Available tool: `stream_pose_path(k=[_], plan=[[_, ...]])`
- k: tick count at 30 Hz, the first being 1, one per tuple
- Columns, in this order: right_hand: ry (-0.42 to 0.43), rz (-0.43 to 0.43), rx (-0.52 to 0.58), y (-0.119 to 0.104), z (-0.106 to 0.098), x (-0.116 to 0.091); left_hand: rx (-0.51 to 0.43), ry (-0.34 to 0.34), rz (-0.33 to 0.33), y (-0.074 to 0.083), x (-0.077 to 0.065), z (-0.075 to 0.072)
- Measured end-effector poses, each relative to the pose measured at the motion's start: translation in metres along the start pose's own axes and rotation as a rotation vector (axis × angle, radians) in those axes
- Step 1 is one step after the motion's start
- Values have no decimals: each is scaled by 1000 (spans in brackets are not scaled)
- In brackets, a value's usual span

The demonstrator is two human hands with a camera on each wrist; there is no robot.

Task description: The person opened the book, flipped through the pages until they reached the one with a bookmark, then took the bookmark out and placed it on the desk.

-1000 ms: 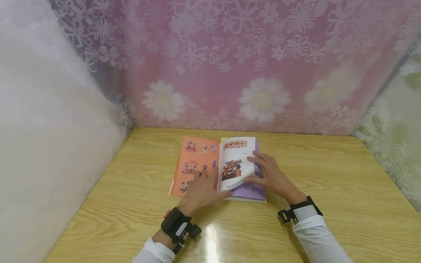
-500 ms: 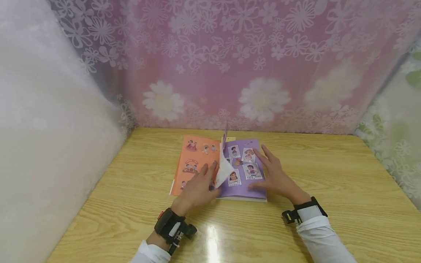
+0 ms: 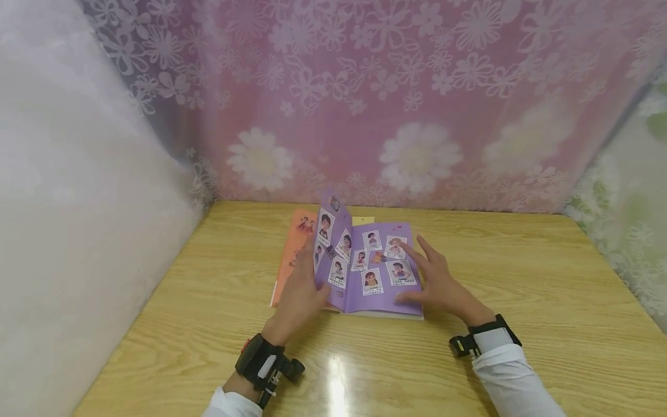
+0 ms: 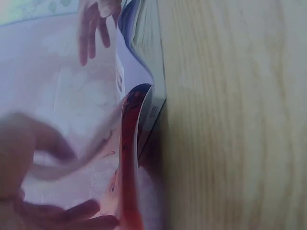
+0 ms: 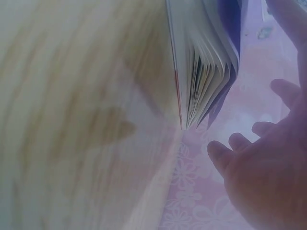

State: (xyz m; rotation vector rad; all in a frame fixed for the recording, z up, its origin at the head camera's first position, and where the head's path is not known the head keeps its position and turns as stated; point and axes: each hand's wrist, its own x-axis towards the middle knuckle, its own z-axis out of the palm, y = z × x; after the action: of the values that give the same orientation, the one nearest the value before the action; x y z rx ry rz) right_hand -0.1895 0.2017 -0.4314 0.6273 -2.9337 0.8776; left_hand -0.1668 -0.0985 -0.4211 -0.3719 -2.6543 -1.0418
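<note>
A picture book lies spread on the table, its right-hand purple page [image 3: 383, 304] covered with framed cartoon children. A matching purple leaf [image 3: 341, 226] stands raised and leans left over the orange page [image 3: 285, 275]. My left hand [image 3: 296, 295] is at that leaf's outer edge, its fingers behind the leaf and its thumb towards the lower edge. In the left wrist view, the left hand [image 4: 21, 163] has spread fingers beside the blurred leaf. At the book's right side is my right hand [image 3: 445, 286], fingers spread and fingertips over the page margin. Spread fingers also show on the right hand [image 5: 268, 177] in the right wrist view.
The wooden table [image 3: 521, 266] extends around the book. A pink flowered curtain [image 3: 333, 145] hangs behind it, and a pale sheet [image 3: 94, 202] borders the left side. A yellow tab [image 3: 363, 220] sticks out at the book's top edge.
The white illustrated page has turned left, uncovering the purple spread. My left hand has moved left with the raised leaf. My right hand has drawn slightly right, off that page.
</note>
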Motion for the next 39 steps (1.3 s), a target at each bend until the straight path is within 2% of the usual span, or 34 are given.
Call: stream_pose_path(k=[4, 7, 10, 14, 17, 21, 24, 26, 29, 34, 39], plan=[[-20, 11, -1, 0, 0, -1, 36, 103, 25, -4, 5, -7], [-23, 7, -5, 1, 0, -1, 104, 104, 1, -7, 5, -11], [-30, 2, 3, 2, 0, -1, 159, 65, -60, -10, 3, -13], [-41, -6, -5, 7, 1, -1, 195, -31, -136, -14, 0, -13], [-44, -10, -17, 11, 1, -3, 248, -119, -151, -17, -2, -11], [-65, -5, -6, 11, -2, -3, 337, -192, -65, -22, -4, -8], [-97, 1, 10, 10, -3, -1, 328, -242, 11, -27, -4, -8], [-114, 3, 17, 11, -4, -2, 296, -291, 30, -28, -5, -7], [-134, -17, 24, 13, -5, -2, 268, -342, 22, -29, -5, -8], [-173, -40, 19, 17, -7, -2, 282, -354, 23, -31, -4, -8], [-195, -45, -81, 19, -7, -2, 286, -338, 75, -32, -3, -7]])
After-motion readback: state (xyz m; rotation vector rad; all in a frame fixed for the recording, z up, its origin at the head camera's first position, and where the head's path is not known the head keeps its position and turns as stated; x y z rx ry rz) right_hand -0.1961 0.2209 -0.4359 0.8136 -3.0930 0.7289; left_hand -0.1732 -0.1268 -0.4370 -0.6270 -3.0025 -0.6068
